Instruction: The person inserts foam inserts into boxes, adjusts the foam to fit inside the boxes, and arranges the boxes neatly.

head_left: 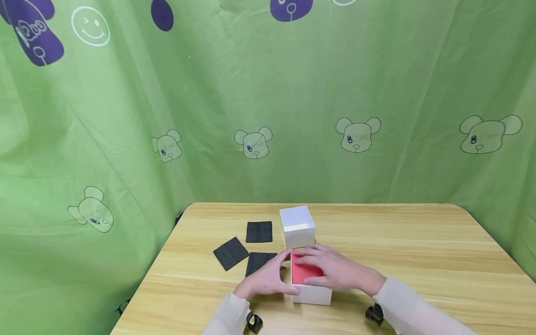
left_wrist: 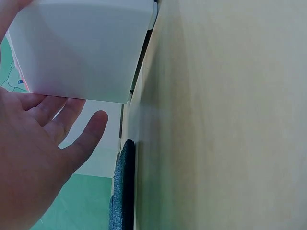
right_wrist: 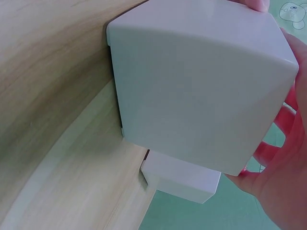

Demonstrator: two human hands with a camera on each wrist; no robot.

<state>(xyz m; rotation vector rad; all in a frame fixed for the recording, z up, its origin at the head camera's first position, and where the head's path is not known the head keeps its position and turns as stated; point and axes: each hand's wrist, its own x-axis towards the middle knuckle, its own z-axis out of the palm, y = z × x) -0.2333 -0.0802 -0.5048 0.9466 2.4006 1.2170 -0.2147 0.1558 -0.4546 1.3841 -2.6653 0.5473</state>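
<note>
A white square box (head_left: 311,295) with a red surface (head_left: 302,273) showing in its top stands near the front of the table. My left hand (head_left: 268,278) grips the box from the left, thumb at the front and fingers at the far side. In the left wrist view, the box's white side (left_wrist: 81,52) shows between thumb and fingers. My right hand (head_left: 337,271) lies over the top from the right, its fingers spread across the red surface. The right wrist view shows the box's plain side (right_wrist: 192,91) and the right fingers (right_wrist: 285,120) reaching over the rim.
Behind the box stands another white box (head_left: 299,238), its top uncovered. Left of the boxes lie three black squares: a far one (head_left: 259,231), a tilted one (head_left: 231,253) and a near one (head_left: 258,263) partly behind my left hand. A green curtain (head_left: 301,177) hangs behind the wooden table (head_left: 398,242).
</note>
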